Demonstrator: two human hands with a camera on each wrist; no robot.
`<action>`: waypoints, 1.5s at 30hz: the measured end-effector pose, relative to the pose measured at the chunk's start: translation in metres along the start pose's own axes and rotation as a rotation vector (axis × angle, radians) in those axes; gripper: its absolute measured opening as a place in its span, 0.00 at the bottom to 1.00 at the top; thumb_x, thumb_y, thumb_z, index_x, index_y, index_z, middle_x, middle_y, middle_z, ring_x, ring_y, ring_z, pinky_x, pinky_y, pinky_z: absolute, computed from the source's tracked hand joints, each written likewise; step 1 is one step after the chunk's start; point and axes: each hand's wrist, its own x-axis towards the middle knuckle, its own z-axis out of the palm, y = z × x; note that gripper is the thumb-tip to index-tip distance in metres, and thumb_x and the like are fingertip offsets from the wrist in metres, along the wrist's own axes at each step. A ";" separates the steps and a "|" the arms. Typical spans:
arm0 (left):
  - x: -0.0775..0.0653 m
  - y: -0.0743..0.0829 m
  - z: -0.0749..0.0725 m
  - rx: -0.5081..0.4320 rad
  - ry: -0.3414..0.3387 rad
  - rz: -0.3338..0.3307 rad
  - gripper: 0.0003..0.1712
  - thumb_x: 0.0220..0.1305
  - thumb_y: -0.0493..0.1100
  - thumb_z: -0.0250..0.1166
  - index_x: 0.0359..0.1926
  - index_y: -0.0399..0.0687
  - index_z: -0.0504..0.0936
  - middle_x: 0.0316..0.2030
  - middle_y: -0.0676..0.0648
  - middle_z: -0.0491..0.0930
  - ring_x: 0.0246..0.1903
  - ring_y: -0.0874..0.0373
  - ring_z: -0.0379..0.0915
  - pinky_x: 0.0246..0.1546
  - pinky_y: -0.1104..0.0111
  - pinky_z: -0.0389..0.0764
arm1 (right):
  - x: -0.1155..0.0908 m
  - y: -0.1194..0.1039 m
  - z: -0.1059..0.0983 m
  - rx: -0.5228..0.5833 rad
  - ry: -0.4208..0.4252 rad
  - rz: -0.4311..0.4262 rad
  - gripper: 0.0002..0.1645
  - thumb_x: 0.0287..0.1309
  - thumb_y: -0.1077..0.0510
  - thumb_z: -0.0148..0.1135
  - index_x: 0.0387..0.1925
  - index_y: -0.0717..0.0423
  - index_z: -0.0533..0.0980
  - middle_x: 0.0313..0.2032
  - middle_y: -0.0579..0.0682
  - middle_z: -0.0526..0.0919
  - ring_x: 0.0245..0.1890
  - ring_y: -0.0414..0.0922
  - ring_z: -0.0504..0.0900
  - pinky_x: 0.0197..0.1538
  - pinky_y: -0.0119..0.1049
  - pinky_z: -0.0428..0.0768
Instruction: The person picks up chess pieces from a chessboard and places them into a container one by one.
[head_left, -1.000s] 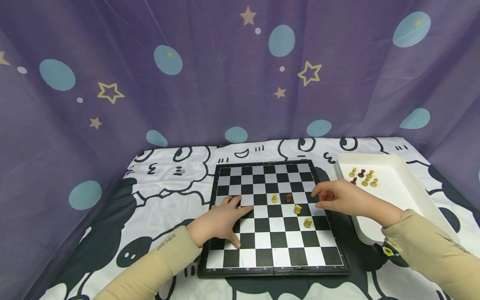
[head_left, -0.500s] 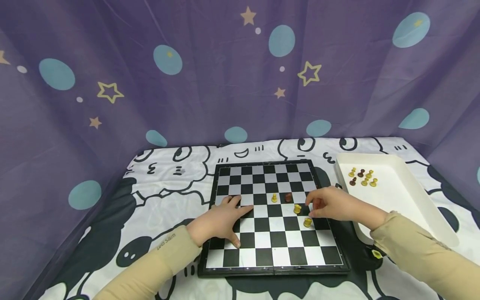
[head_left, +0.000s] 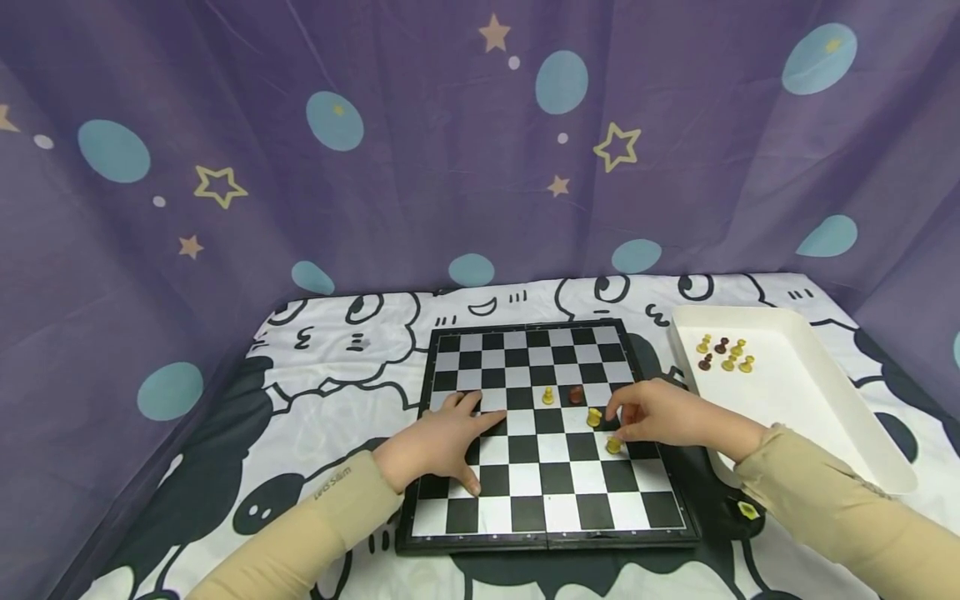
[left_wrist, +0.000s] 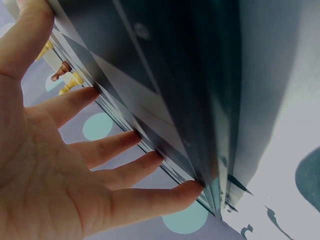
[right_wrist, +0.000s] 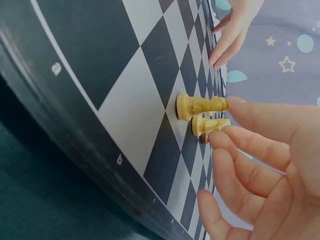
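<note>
My left hand (head_left: 442, 442) rests spread over the left edge of the chessboard (head_left: 525, 508), fingertips at its surface in the left wrist view. My right hand (head_left: 663, 412) hovers over the board's right side, thumb and index finger apart. In the right wrist view, the thumb tip lies right at the top of the nearer yellow chess piece (right_wrist: 192, 106). The index fingertip is close by the top of a second yellow chess piece (right_wrist: 202, 125). A yellow pawn (head_left: 548, 396) and a dark red-brown piece (head_left: 576, 395) stand farther in on the board.
A white tray (head_left: 810, 408) at the right holds several yellow pawns (head_left: 746, 364) and two brown pawns (head_left: 721, 345). A cartoon-print cloth (head_left: 337, 358) covers the table. Behind it hangs a purple curtain (head_left: 450, 192) with stars and blue ovals.
My right hand has moved left and slightly nearer from the board's right edge to the two yellow pieces. My left hand and the pieces stay in place.
</note>
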 end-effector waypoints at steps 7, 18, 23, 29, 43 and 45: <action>0.000 0.000 0.000 0.004 -0.003 -0.002 0.59 0.34 0.58 0.78 0.70 0.59 0.62 0.70 0.38 0.54 0.68 0.36 0.49 0.53 0.36 0.66 | -0.001 -0.001 0.002 0.014 -0.030 -0.015 0.10 0.54 0.56 0.67 0.38 0.55 0.81 0.23 0.40 0.78 0.22 0.35 0.72 0.26 0.30 0.72; 0.000 0.000 0.000 -0.004 -0.001 -0.005 0.59 0.34 0.58 0.79 0.70 0.59 0.62 0.70 0.38 0.54 0.68 0.36 0.49 0.53 0.34 0.65 | -0.004 0.000 0.003 0.024 -0.063 -0.051 0.08 0.57 0.59 0.63 0.39 0.55 0.82 0.26 0.39 0.80 0.24 0.33 0.72 0.27 0.28 0.72; 0.001 0.000 0.000 -0.005 -0.004 -0.008 0.59 0.34 0.58 0.78 0.70 0.60 0.62 0.70 0.38 0.54 0.68 0.36 0.49 0.54 0.35 0.65 | -0.003 0.000 0.005 0.033 -0.064 -0.050 0.09 0.56 0.59 0.63 0.39 0.55 0.82 0.26 0.39 0.80 0.23 0.33 0.71 0.27 0.28 0.72; 0.001 0.000 0.001 -0.003 -0.003 -0.011 0.59 0.34 0.59 0.78 0.70 0.60 0.62 0.70 0.38 0.54 0.68 0.36 0.49 0.54 0.35 0.64 | -0.003 0.001 0.006 0.056 -0.081 -0.085 0.09 0.52 0.61 0.67 0.37 0.54 0.81 0.23 0.38 0.78 0.22 0.32 0.71 0.25 0.28 0.73; 0.002 0.000 0.001 -0.010 -0.002 -0.012 0.59 0.33 0.58 0.79 0.70 0.59 0.62 0.70 0.38 0.54 0.68 0.36 0.49 0.55 0.37 0.65 | -0.004 0.003 0.007 0.037 -0.080 -0.106 0.09 0.48 0.64 0.69 0.34 0.51 0.81 0.23 0.37 0.77 0.23 0.31 0.71 0.26 0.28 0.73; 0.001 0.000 0.001 -0.011 -0.002 -0.013 0.59 0.33 0.58 0.79 0.70 0.59 0.62 0.70 0.38 0.54 0.68 0.36 0.49 0.55 0.37 0.65 | -0.005 0.003 0.007 0.035 -0.076 -0.112 0.09 0.48 0.64 0.69 0.33 0.51 0.81 0.23 0.37 0.77 0.22 0.31 0.71 0.26 0.28 0.73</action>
